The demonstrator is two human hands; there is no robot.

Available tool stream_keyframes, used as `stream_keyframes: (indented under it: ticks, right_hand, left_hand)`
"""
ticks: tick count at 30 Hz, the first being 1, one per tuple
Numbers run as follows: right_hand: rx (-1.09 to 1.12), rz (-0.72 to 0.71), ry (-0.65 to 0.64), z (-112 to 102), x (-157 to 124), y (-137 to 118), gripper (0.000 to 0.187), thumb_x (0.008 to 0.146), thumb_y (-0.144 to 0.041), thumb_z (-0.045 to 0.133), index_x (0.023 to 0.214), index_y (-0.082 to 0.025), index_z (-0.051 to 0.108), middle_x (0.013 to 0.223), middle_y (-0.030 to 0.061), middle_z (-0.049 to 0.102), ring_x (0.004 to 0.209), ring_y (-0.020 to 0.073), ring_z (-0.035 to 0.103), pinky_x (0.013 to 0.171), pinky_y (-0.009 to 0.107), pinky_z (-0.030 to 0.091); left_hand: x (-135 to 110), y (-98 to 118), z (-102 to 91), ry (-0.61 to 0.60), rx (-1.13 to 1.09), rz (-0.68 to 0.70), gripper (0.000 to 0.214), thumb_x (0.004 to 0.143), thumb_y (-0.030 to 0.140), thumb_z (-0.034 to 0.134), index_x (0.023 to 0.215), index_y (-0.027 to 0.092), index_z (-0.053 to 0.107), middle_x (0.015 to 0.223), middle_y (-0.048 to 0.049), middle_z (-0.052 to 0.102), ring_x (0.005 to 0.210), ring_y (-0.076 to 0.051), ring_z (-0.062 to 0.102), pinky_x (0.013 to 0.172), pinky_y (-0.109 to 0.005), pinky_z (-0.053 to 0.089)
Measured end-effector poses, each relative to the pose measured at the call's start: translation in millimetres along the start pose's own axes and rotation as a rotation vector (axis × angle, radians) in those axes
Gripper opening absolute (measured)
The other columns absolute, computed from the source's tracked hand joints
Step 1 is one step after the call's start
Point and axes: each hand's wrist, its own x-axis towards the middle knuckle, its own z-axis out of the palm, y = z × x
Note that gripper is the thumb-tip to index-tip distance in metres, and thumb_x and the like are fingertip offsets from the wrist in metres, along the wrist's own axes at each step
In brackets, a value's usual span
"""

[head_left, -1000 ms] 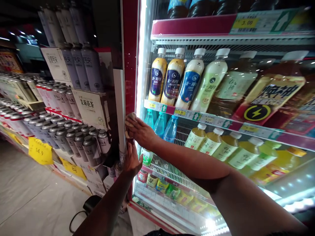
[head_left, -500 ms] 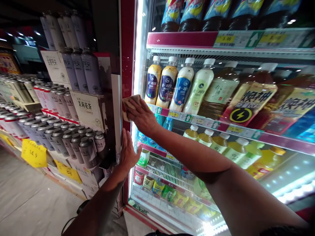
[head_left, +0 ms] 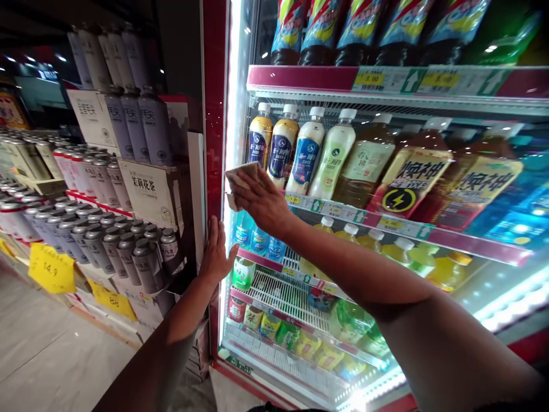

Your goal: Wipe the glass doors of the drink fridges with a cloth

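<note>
Tan cloth is at frame centre, slightly left, pinned under the right hand. Right arm reaches in from the lower right corner; palm down, fingers laid over the cloth toward its upper left, cloth edge showing past the fingertips. Left arm comes up from bottom left. Left hand just below and left of the cloth: nothing held, palm flat, fingers together and up, thumb out wide to the right. It looks laid on the red frame of the fridge.

Cloth sits against the glass door, near its left edge, over the light strip and partly in front of the mid-shelf bottles.

Behind glass: dark bottles on the top shelf at upper right; blue bottles just below the right hand; green-label tub under those; small packs in a row near bottom centre.

Left side of frame: grey cans in rows, yellow tags below them, white box and tall purple cans stacked above. Ceiling lights at far upper left.
</note>
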Motion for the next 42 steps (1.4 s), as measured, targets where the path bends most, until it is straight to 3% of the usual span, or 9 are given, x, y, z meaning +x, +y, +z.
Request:
stream_keyframes:
  ticks: [6,9,13,18,22,27,32,38,42]
  right_hand:
    - [-0.008,-0.014,-0.035,-18,-45,-3,0.038,0.104,-0.017,0.048,0.139,-0.022,0.063,0.162,0.0003,0.050,0.160,0.0216,0.023,0.137,0.051,0.010]
    - [0.010,-0.021,-0.074,-26,-66,-1,0.040,0.103,-0.015,0.051,0.140,-0.025,0.062,0.164,-0.0008,0.046,0.161,0.0194,0.021,0.137,0.051,0.006]
    - [-0.048,0.075,-0.040,-40,-84,5,0.043,0.104,-0.015,0.049,0.145,-0.027,0.058,0.167,-0.0020,0.042,0.162,0.0207,0.017,0.136,0.054,0.001]
    - [-0.066,0.049,-0.084,-39,-110,0,0.041,0.107,-0.020,0.047,0.146,-0.023,0.057,0.167,-0.0007,0.042,0.161,0.0211,0.020,0.137,0.053,0.010]
    - [-0.052,0.060,-0.093,-47,-124,3,0.042,0.107,-0.018,0.046,0.146,-0.027,0.056,0.166,-0.0048,0.043,0.160,0.0182,0.022,0.137,0.054,0.009]
    - [-0.067,0.182,-0.056,-60,-144,5,0.050,0.105,-0.015,0.047,0.152,-0.030,0.050,0.168,-0.0050,0.039,0.162,0.0167,0.014,0.137,0.051,0.005]
    - [-0.100,0.088,-0.111,-66,-169,1,0.048,0.105,-0.020,0.050,0.153,-0.026,0.049,0.166,-0.0025,0.041,0.161,0.0160,0.019,0.137,0.048,0.006]
    - [-0.163,0.165,-0.062,-79,-194,11,0.052,0.107,-0.023,0.047,0.158,-0.028,0.041,0.169,-0.0047,0.033,0.162,0.0144,-0.001,0.135,0.049,-0.007]
    - [-0.169,0.170,-0.058,-77,-216,4,0.049,0.105,-0.023,0.048,0.154,-0.029,0.049,0.165,-0.0075,0.041,0.161,0.0124,-0.005,0.134,0.042,-0.013]
  left_hand:
    - [0,5,-3.2,0.021,0.024,-0.003,0.088,0.101,0.044,0.052,0.168,0.018,0.000,0.175,-0.0203,0.001,0.163,-0.032,0.005,0.130,-0.055,0.023]
    - [0,6,-3.3,0.007,0.022,-0.042,0.088,0.100,0.046,0.052,0.168,0.018,0.004,0.175,-0.0206,0.000,0.162,-0.033,0.006,0.130,-0.056,0.021]
    - [1,7,-3.3,0.014,0.006,-0.050,0.092,0.099,0.051,0.053,0.168,0.016,0.004,0.174,-0.0216,-0.001,0.162,-0.035,0.005,0.130,-0.058,0.018]
    - [3,11,-6.8,-0.005,-0.014,-0.069,0.090,0.099,0.052,0.052,0.168,0.015,0.008,0.175,-0.0207,-0.001,0.163,-0.035,0.005,0.131,-0.057,0.016]
    - [4,18,-9.5,0.011,-0.024,-0.123,0.095,0.097,0.052,0.055,0.168,0.016,0.003,0.175,-0.0201,-0.007,0.162,-0.037,0.002,0.130,-0.059,0.017]
    - [12,38,-8.6,0.098,-0.001,0.036,0.095,0.098,0.049,0.056,0.168,0.020,-0.002,0.174,-0.0156,-0.020,0.161,-0.036,-0.012,0.131,-0.060,0.010]
    - [22,52,-3.7,0.037,0.009,0.114,0.087,0.100,0.048,0.053,0.168,0.024,0.006,0.175,-0.0119,-0.016,0.162,-0.037,-0.011,0.130,-0.062,0.007]
    - [22,53,1.1,0.030,-0.004,0.092,0.084,0.100,0.050,0.050,0.168,0.022,0.010,0.175,-0.0120,-0.016,0.162,-0.038,-0.011,0.130,-0.063,0.006]
    - [20,57,4.8,0.024,-0.014,0.046,0.087,0.099,0.053,0.050,0.168,0.021,0.008,0.175,-0.0125,-0.017,0.161,-0.037,-0.012,0.130,-0.063,0.005]
